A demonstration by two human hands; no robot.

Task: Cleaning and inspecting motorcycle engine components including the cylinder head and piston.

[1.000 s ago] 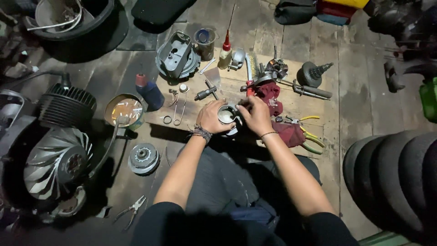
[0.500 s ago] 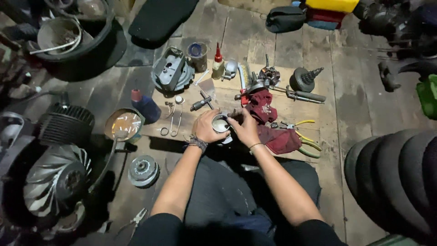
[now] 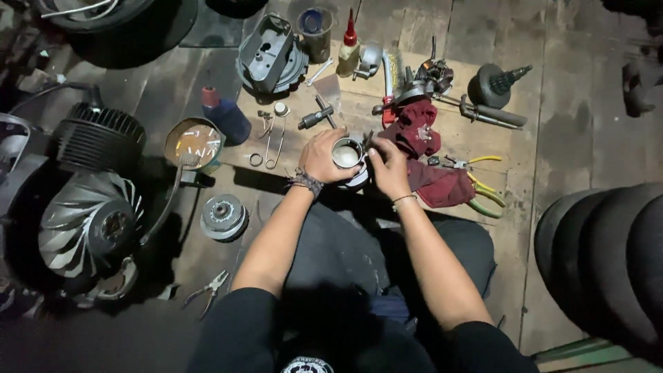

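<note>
A short metal cylinder (image 3: 347,155) is held upright over a wooden board (image 3: 442,131) on the floor, its long axis vertical and its open mouth turned up toward the camera; the inside appears pale and bare. The left hand (image 3: 323,156) is wrapped around the cylinder's left side, fingers curled against its wall. The right hand (image 3: 388,168) is closed at the right rim, fingertips pinched on a small dark piece there; what that piece is cannot be told.

Just right of the hands a red rag (image 3: 423,131) is bunched, and yellow-handled pliers (image 3: 476,173) lie beside it. To the left, a round tin (image 3: 195,141) is seen with brownish liquid and a brush (image 3: 171,197) resting in it. A grey cup (image 3: 315,29) stands at the board's far edge, next to an oil bottle (image 3: 348,48) with a red tip pointing up. A finned fan wheel (image 3: 86,222) lies far left.
</note>
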